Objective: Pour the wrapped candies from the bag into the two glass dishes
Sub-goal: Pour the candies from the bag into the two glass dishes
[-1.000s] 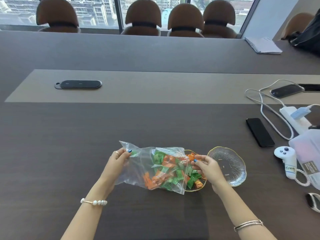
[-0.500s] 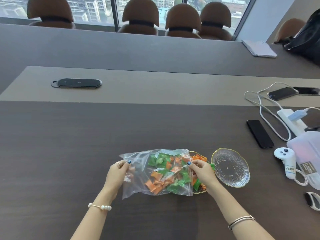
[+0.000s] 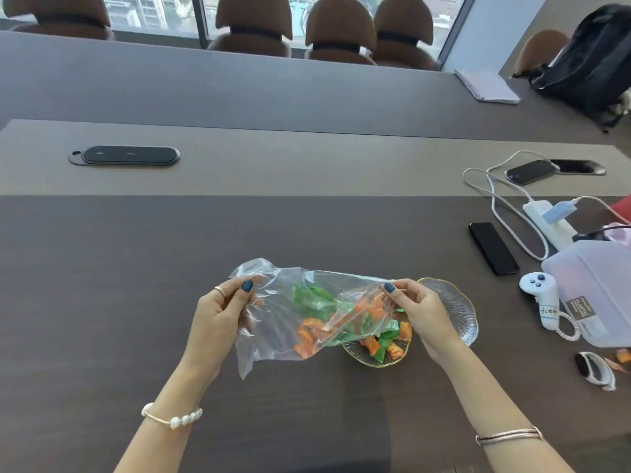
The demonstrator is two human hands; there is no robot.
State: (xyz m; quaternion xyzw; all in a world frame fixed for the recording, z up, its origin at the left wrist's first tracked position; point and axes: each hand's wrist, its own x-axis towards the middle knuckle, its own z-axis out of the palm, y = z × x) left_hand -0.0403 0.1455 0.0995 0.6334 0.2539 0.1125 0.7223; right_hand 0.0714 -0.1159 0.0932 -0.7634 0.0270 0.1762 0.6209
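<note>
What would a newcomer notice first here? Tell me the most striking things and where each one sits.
First, the clear plastic bag of orange and green wrapped candies, held above the dark table's near centre by the left hand and right hand. Its right end tips over a glass dish already holding some candies. Behind the right hand sits a second glass dish, apparently empty.

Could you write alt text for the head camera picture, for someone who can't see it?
Two hands, left and right, tilt a clear bag of orange and green candies over a glass dish; a second, empty dish sits behind.
</note>
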